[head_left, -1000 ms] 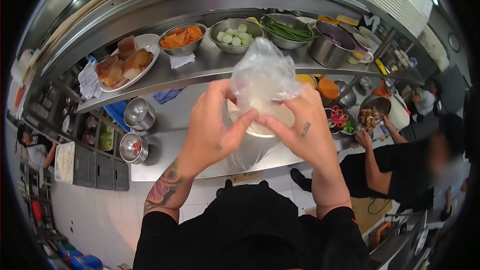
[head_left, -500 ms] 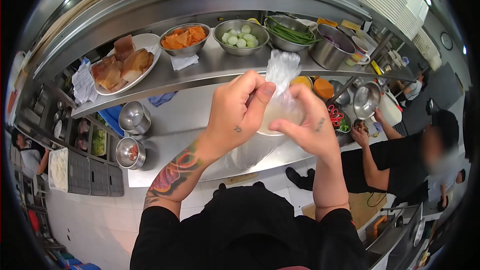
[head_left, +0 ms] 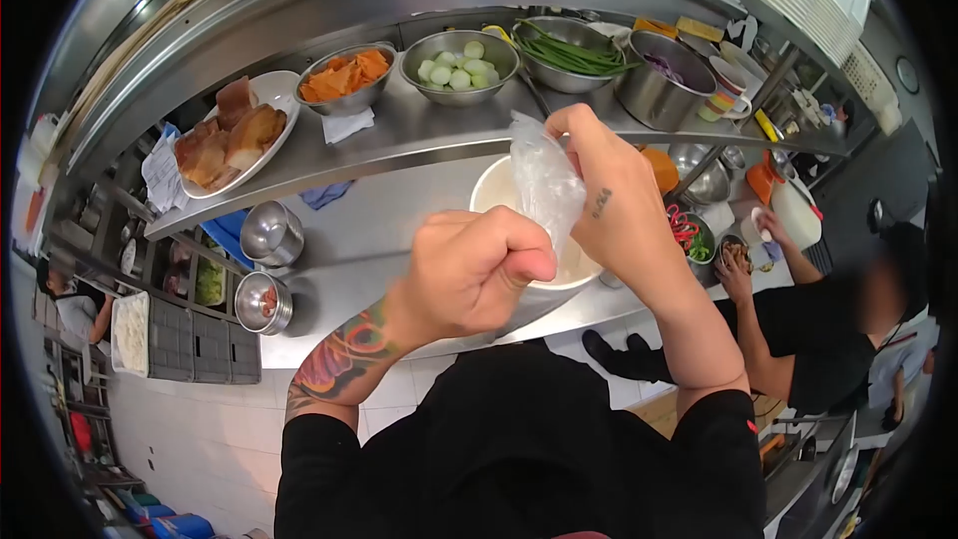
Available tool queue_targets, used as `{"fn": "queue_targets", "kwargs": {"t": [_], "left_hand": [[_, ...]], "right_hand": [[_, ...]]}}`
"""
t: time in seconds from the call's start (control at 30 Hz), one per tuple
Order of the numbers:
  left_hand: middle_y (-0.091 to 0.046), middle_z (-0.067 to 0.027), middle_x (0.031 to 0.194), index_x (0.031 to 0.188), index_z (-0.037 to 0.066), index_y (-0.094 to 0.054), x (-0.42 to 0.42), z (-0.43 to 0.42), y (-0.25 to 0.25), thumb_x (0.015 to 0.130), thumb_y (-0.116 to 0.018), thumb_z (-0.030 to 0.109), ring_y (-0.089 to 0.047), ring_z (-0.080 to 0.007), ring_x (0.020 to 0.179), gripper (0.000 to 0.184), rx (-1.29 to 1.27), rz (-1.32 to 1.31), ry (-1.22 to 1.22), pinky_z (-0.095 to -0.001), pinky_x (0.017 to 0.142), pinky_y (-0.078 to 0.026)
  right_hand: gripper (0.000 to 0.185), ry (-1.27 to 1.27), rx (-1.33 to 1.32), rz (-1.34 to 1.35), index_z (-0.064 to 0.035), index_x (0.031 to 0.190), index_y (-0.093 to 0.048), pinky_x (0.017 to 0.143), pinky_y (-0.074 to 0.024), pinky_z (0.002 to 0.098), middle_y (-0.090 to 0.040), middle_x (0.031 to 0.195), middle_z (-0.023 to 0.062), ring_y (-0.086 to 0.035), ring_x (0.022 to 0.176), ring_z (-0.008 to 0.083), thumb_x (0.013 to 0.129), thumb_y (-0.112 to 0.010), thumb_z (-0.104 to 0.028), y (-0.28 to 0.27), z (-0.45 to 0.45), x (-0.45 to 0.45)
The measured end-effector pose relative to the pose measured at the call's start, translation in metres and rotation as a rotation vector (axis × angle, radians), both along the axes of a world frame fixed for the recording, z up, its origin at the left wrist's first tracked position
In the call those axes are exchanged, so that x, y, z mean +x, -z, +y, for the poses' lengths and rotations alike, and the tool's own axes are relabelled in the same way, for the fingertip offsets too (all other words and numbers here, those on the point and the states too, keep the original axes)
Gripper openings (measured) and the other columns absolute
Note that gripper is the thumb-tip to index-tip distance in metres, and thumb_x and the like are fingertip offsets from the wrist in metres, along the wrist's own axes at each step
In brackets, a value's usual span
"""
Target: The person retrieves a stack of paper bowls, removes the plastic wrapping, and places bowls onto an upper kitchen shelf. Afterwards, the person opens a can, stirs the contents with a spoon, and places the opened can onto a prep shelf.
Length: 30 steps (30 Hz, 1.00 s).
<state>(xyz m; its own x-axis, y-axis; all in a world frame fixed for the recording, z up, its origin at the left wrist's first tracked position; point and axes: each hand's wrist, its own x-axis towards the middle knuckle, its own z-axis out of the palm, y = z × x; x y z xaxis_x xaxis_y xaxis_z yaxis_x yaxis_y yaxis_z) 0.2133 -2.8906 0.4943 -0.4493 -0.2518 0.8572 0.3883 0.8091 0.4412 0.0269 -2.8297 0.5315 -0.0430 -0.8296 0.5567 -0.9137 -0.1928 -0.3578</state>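
Note:
A clear plastic bag [head_left: 547, 185] is bunched between my two hands, over a white tub [head_left: 489, 183]. My left hand [head_left: 474, 274] is closed in a fist round the lower part of the bag. Higher up, the curled fingers of my right hand [head_left: 617, 185] grip the bag's right side; their tips are partly hidden. Pale contents show inside the tub, though I cannot make out what they are. My forearms and the bag cover part of its rim.
On the steel shelf [head_left: 419, 148] stand a plate of meat [head_left: 232, 140], orange slices in a bowl [head_left: 346, 78], pale green balls [head_left: 459, 70], green stalks [head_left: 574, 48] and a pot [head_left: 664, 90]. Steel bowls [head_left: 271, 233] sit left. A co-worker [head_left: 798, 329] handles food at right.
My left hand has moved down and my right hand up. The bag has come down from its upright position, and more of the tub shows. The co-worker's hand has left a steel bowl.

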Motion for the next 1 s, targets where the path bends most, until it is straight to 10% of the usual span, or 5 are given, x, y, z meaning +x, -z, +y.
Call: {"fn": "queue_targets", "kwargs": {"t": [0.13, 0.5, 0.6, 0.77, 1.0], "left_hand": [[-0.064, -0.0054, 0.072, 0.102, 0.006, -0.065, 0.015, -0.009, -0.028, 0.080, -0.088, 0.044, -0.064, -0.0183, 0.059, 0.049, -0.068, -0.352, -0.253, -0.0296, 0.056, -0.048], [-0.063, -0.0165, 0.108, 0.105, 0.003, -0.057, 0.063, -0.013, -0.051, 0.072, -0.062, -0.003, -0.064, -0.0382, 0.095, 0.034, -0.287, -0.483, -0.577, -0.0415, 0.084, -0.051], [-0.064, -0.0143, 0.112, 0.110, 0.002, -0.059, 0.090, -0.018, -0.033, 0.074, -0.061, -0.004, -0.066, -0.0336, 0.098, 0.037, -0.113, -0.544, -0.591, -0.0402, 0.083, -0.054], [-0.065, -0.0096, 0.116, 0.120, 0.002, -0.063, 0.111, -0.028, 0.009, 0.082, -0.061, -0.004, -0.066, -0.0210, 0.102, 0.038, 0.302, -0.369, -0.409, -0.0357, 0.078, -0.056], [-0.067, -0.0039, 0.097, 0.117, 0.002, -0.067, 0.065, -0.035, 0.025, 0.100, -0.064, 0.015, -0.064, -0.0098, 0.079, 0.022, 0.677, -0.223, -0.134, -0.0228, 0.065, -0.050]], "right_hand": [[0.040, -0.117, -0.053, -0.242, -0.0019, 0.115, -0.060, 0.070, -0.0477, 0.0353, -0.063, 0.089, 0.0134, -0.061, 0.075, 0.0293, 0.077, -0.065, 0.008, -0.021, 0.016, 0.008], [0.067, 0.086, -0.091, 0.164, -0.0048, 0.136, -0.059, 0.099, -0.0506, 0.0421, -0.054, 0.144, 0.0192, -0.064, 0.116, 0.0404, 0.072, -0.055, 0.016, -0.021, 0.051, -0.005], [0.063, -0.043, -0.016, -0.086, -0.0031, 0.135, -0.060, 0.097, -0.0503, 0.0377, -0.057, 0.142, 0.0215, -0.064, 0.115, 0.0409, 0.075, -0.053, 0.016, -0.011, 0.059, -0.031], [0.046, -0.324, 0.119, -0.660, 0.0018, 0.131, -0.063, 0.087, -0.0529, 0.0291, -0.064, 0.137, 0.0120, -0.065, 0.113, 0.0140, 0.086, -0.055, 0.002, 0.030, 0.048, -0.057], [0.028, -0.353, 0.311, -0.740, 0.0023, 0.119, -0.069, 0.076, -0.0523, 0.0274, -0.075, 0.103, 0.0082, -0.066, 0.089, 0.0114, 0.094, -0.063, -0.009, 0.045, 0.016, -0.045]]}}
